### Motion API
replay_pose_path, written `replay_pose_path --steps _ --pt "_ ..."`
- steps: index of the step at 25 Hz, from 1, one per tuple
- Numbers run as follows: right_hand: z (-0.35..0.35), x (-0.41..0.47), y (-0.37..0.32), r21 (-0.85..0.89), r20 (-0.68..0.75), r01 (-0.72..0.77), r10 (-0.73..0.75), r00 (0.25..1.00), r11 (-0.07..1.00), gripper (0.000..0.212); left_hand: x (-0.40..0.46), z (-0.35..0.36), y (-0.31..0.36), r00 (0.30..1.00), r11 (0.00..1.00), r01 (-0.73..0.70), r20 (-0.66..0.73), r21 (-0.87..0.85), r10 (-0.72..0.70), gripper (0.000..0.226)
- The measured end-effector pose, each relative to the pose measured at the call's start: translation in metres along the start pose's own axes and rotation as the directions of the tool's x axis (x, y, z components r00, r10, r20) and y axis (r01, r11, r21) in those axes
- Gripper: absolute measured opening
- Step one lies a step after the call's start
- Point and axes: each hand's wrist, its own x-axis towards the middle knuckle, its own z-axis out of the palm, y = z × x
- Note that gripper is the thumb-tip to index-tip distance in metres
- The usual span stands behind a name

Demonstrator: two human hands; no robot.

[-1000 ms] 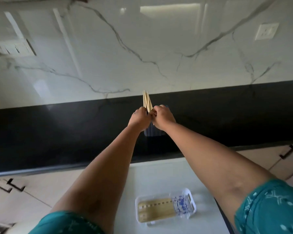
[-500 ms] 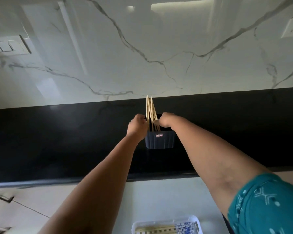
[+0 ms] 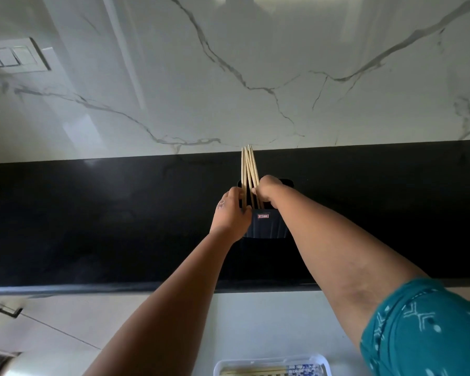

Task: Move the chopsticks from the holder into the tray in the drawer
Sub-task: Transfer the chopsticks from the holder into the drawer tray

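The thin pale wooden chopsticks (image 3: 248,175) in the dark ribbed plastic holder (image 3: 266,223) on the black counter (image 3: 92,218) are pinched by the right hand (image 3: 266,189) and the left hand (image 3: 229,213), so loosely fanned sticks could be dropped before the clear plastic tray (image 3: 272,366) is reached.

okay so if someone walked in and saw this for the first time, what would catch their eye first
Probably the pale chopsticks standing up at the centre, fanned against the black counter, with the left hand and right hand closing on them over a dark holder. Behind rises a glossy veined marble wall. At the bottom edge sits a clear tray.
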Motion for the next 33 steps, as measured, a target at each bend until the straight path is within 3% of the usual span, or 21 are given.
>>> replay_pose_path --steps 2,5,7,8,10,11,14,15,17,19,20,21,23,25,28,30,33 --pt "-0.004 -0.003 0.000 -0.002 -0.052 0.008 -0.008 0.999 1.000 0.030 -0.004 -0.003 0.003 1.000 0.999 0.009 -0.025 -0.034 -0.010 0.059" --pt "-0.011 -0.011 0.001 0.296 -0.186 0.060 -0.004 0.982 0.953 0.027 -0.011 -0.013 0.010 0.998 0.992 0.042 -0.034 -0.120 -0.046 0.063" --pt "-0.020 -0.024 -0.004 0.492 -0.333 0.143 0.034 0.942 0.858 0.020 -0.014 -0.019 0.021 0.988 0.947 0.133 -0.035 -0.294 -0.150 0.055" --pt "-0.024 -0.037 -0.009 0.519 -0.407 0.195 0.040 0.912 0.832 0.016 -0.020 -0.021 0.027 0.969 0.867 0.206 -0.027 -0.453 -0.244 0.047" --pt "-0.035 -0.072 -0.022 0.418 -0.565 0.338 -0.050 0.823 0.843 0.016 -0.034 -0.025 0.044 0.920 0.632 0.273 0.006 -0.725 -0.391 0.032" --pt "-0.040 -0.094 -0.027 0.341 -0.627 0.411 -0.121 0.769 0.846 0.018 -0.045 -0.029 0.054 0.913 0.570 0.249 -0.007 -0.783 -0.408 0.027" --pt "-0.040 -0.167 -0.017 0.321 -0.707 0.539 -0.182 0.684 0.779 0.020 -0.096 -0.037 0.069 0.934 0.680 0.057 -0.202 -0.731 -0.295 0.027" --pt "-0.032 -0.187 -0.006 0.357 -0.705 0.552 -0.170 0.688 0.753 0.019 -0.116 -0.038 0.069 0.939 0.704 -0.005 -0.247 -0.710 -0.242 0.028" --pt "-0.006 -0.218 0.020 0.363 -0.656 0.491 -0.157 0.738 0.792 0.021 -0.151 -0.037 0.066 0.949 0.675 0.005 -0.210 -0.737 -0.236 0.023" --pt "0.032 -0.244 0.045 0.428 -0.526 0.358 -0.093 0.845 0.830 0.021 -0.178 -0.035 0.062 0.958 0.594 0.141 -0.043 -0.792 -0.285 0.016" --pt "0.051 -0.257 0.054 0.436 -0.435 0.290 -0.083 0.896 0.852 0.023 -0.187 -0.032 0.060 0.956 0.565 0.213 0.050 -0.797 -0.290 0.024" --pt "0.070 -0.269 0.064 0.364 -0.356 0.234 -0.097 0.929 0.901 0.025 -0.197 -0.030 0.058 0.953 0.578 0.265 0.118 -0.772 -0.279 0.040" --pt "0.104 -0.292 0.082 0.023 -0.240 0.247 -0.234 0.942 0.969 0.027 -0.217 -0.020 0.046 0.936 0.689 0.350 0.209 -0.635 -0.283 0.062" --pt "0.129 -0.310 0.100 -0.201 -0.150 0.304 -0.336 0.930 0.931 0.029 -0.238 -0.007 0.023 0.862 0.673 0.505 0.280 -0.541 -0.423 0.050" --pt "0.159 -0.326 0.114 -0.421 -0.040 0.343 -0.395 0.918 0.839 0.028 -0.262 0.002 -0.017 0.657 0.307 0.704 0.422 -0.640 -0.625 0.020" --pt "0.175 -0.333 0.120 -0.457 -0.011 0.375 -0.426 0.905 0.807 0.030 -0.274 0.003 -0.034 0.608 0.139 0.706 0.494 -0.694 -0.622 0.012" --pt "0.191 -0.338 0.142 -0.456 -0.024 0.343 -0.397 0.918 0.821 0.038 -0.283 0.000 -0.054 0.572 0.012 0.670 0.506 -0.743 -0.646 0.010"
